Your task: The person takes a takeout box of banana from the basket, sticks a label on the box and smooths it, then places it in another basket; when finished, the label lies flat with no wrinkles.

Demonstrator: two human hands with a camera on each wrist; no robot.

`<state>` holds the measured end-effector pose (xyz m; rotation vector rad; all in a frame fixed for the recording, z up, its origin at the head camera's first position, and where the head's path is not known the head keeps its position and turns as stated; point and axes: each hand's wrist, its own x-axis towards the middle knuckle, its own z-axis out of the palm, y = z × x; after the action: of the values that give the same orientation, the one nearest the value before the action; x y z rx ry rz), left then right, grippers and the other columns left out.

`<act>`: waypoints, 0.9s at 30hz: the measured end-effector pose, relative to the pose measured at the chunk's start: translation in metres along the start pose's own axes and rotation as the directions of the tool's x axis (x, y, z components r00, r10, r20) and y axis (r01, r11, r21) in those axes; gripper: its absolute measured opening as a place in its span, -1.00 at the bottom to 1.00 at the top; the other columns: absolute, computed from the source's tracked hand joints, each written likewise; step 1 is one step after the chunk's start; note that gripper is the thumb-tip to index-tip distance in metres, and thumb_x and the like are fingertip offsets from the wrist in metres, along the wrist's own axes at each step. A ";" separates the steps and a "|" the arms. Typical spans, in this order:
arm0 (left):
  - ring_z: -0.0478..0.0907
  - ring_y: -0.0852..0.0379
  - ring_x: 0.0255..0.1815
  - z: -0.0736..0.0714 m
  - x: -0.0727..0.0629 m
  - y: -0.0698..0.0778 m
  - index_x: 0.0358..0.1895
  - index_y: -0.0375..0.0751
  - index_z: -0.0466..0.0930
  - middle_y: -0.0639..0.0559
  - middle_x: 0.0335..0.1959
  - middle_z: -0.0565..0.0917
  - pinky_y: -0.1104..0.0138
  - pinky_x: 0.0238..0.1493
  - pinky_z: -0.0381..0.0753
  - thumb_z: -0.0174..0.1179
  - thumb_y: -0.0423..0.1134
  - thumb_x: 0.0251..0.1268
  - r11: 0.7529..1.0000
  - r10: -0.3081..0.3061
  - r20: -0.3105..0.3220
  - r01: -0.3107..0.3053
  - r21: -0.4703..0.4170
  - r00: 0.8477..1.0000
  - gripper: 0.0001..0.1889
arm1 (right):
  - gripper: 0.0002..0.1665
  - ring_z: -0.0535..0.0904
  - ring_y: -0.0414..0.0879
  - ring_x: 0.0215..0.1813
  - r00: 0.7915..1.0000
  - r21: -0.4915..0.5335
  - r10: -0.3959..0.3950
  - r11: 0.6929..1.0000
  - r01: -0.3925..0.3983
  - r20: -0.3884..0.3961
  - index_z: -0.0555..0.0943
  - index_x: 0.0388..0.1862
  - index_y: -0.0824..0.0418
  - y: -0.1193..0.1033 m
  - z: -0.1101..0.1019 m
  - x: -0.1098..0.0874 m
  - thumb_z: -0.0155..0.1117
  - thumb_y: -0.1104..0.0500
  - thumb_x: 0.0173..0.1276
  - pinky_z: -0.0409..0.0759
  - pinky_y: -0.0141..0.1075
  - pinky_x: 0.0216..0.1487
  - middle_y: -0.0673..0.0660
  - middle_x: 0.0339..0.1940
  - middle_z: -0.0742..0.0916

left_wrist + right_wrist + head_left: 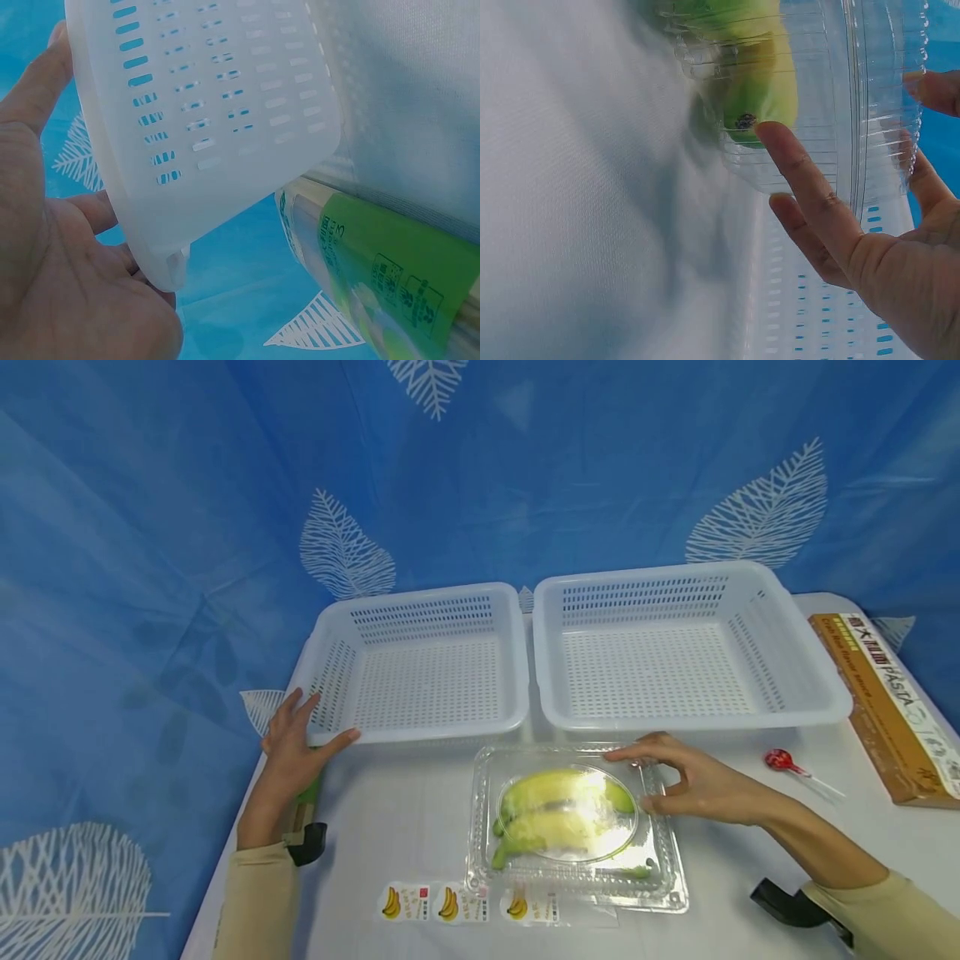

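**Evidently light, slick and easily dented**

At the lower centre of the frame, a clear plastic container (662,860) is seen over the bench (390,810), with yellow-green bananas (555,827) enclosed; whether its base is fully set down cannot be told. Its upper-right corner is held by the right grip (693,785), spread partway, with finger and thumb curved about the edges. At the left of the frame, the near corner of the left basket (427,685) is spanned by the widely spread left grip (296,760); whether the rim is pinched or merely touched cannot be told.

Little weight is to be expected from the shell itself, most of it from the fruit. The thin walls are judged springy and slippery, liable to buckle if squeezed hard, and the fruit could be bruised or sent sliding by a tilt. A hold is best taken on the flanged rim at two opposite sides, with the oval lid panel left unpressed.

Glossy, ribbed plastic is contrasted with the matte white of the left basket and the right basket (652,668), both slotted and apparently stiff. At the lower centre, a smooth label strip (461,904), printed with bananas, is partly overlapped by the container.
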<state>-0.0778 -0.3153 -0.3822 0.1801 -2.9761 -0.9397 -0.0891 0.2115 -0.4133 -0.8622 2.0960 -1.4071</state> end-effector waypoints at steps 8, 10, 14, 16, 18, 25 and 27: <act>-0.30 -0.46 0.54 0.000 0.000 0.000 0.52 -0.39 0.01 -0.37 0.57 -0.19 -0.42 0.28 -0.36 0.31 0.07 0.23 1.000 -0.004 0.006 0.004 -0.010 1.000 -0.03 | -0.35 0.32 0.05 0.35 1.000 -0.026 -0.014 1.000 0.013 -0.011 0.45 0.38 -0.01 0.007 0.001 0.010 0.30 0.28 0.31 0.62 0.19 -0.13 0.19 0.39 0.42; -0.30 -0.45 0.54 0.000 0.000 0.000 0.52 -0.38 0.01 -0.36 0.57 -0.19 -0.43 0.29 -0.37 0.31 0.08 0.24 1.000 -0.005 0.008 0.005 -0.005 1.000 -0.03 | -0.35 0.30 -0.12 0.36 1.000 -0.024 -0.016 1.000 0.016 -0.011 0.44 0.38 -0.02 0.007 0.002 0.010 0.29 0.27 0.32 0.61 0.21 -0.12 0.20 0.40 0.41; -0.31 -0.43 0.56 -0.001 -0.001 0.000 0.53 -0.37 0.00 -0.35 0.58 -0.21 -0.45 0.30 -0.39 0.30 0.09 0.24 1.000 -0.015 0.010 0.015 0.003 1.000 -0.03 | -0.35 0.27 -0.37 0.33 0.999 -0.015 -0.038 0.999 0.038 -0.002 0.42 0.40 0.00 0.008 0.002 0.011 0.27 0.29 0.34 0.59 0.23 -0.10 0.24 0.42 0.39; -0.31 -0.43 0.56 -0.002 -0.002 0.001 0.53 -0.37 0.01 -0.36 0.58 -0.21 -0.46 0.30 -0.38 0.30 0.07 0.25 1.000 -0.017 0.006 0.017 0.005 1.000 -0.04 | -0.34 0.29 -0.28 0.36 0.999 -0.017 -0.044 0.999 0.044 0.002 0.41 0.41 0.00 0.008 0.002 0.012 0.25 0.29 0.35 0.58 0.22 -0.09 0.28 0.43 0.37; -0.30 -0.43 0.56 -0.002 -0.003 0.002 0.52 -0.38 0.02 -0.38 0.57 -0.19 -0.45 0.31 -0.38 0.31 0.05 0.24 1.000 -0.016 -0.001 0.016 0.000 1.000 -0.05 | -0.34 0.29 -0.04 0.40 0.999 -0.024 -0.042 0.999 0.042 0.004 0.40 0.42 -0.01 0.008 0.003 0.012 0.25 0.29 0.36 0.58 0.21 -0.09 0.32 0.44 0.35; -0.04 -0.45 0.51 0.002 -0.007 0.011 0.39 -0.43 0.28 -0.47 0.46 0.14 -0.38 0.34 -0.17 0.42 -0.11 0.15 0.995 0.095 -0.129 -0.091 0.033 0.987 -0.20 | -0.34 0.16 0.43 0.39 1.000 -0.029 -0.004 1.000 0.004 -0.020 0.39 0.44 -0.04 0.009 0.004 0.008 0.23 0.26 0.38 0.57 0.16 -0.04 0.41 0.49 0.22; 0.15 -0.45 0.42 0.004 -0.009 0.015 0.30 -0.45 0.39 -0.48 0.36 0.31 -0.33 0.34 0.00 0.45 -0.20 0.10 0.987 0.160 -0.207 -0.150 0.063 0.965 -0.28 | -0.34 0.21 0.26 0.42 0.999 -0.035 0.003 0.999 -0.004 -0.032 0.39 0.44 -0.05 0.009 0.004 0.006 0.22 0.25 0.38 0.59 0.05 -0.02 0.37 0.50 0.23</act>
<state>-0.0704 -0.2995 -0.3769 0.0436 -2.7708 -0.7804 -0.0924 0.2071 -0.4239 -0.8548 2.1512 -1.3955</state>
